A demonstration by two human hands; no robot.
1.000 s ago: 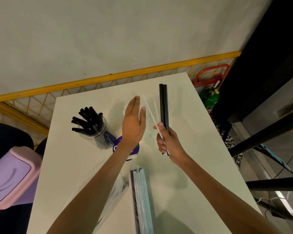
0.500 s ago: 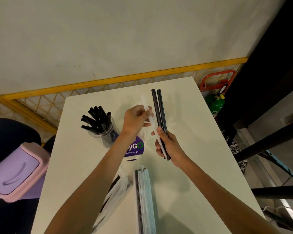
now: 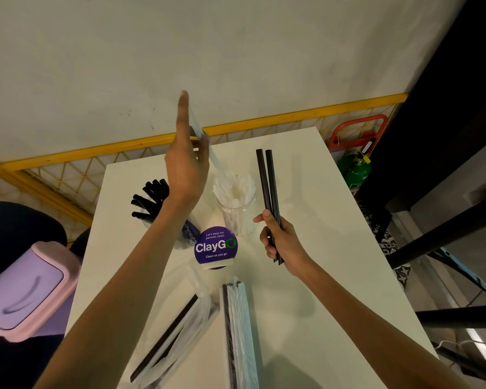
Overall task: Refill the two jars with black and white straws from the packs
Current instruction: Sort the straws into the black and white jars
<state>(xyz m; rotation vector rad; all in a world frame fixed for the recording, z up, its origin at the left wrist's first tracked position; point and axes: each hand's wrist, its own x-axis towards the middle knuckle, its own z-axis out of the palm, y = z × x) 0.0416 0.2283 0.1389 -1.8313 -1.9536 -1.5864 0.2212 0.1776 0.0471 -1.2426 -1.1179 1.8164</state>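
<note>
Two black straws [image 3: 264, 181] stood gripped in our right hand [image 3: 281, 242], fingers curled. Our left hand [image 3: 184, 175] pinched one white straw [image 3: 212, 155], its lower end at the white jar [image 3: 236, 217]. Sorting was underway, we judged; next, drop it, then carry the black pair to the black jar [image 3: 148, 221].

A plain off-white wall [image 3: 236, 51] rises behind a white table [image 3: 320, 248]. A yellow mesh barrier [image 3: 68, 175] runs along the wall's base. 1 pink-and-purple bin [image 3: 26, 287] sits at left; a green cylinder [image 3: 357, 169] and a red frame [image 3: 357, 130] stand at right, beside dark furniture [image 3: 460, 108].
</note>
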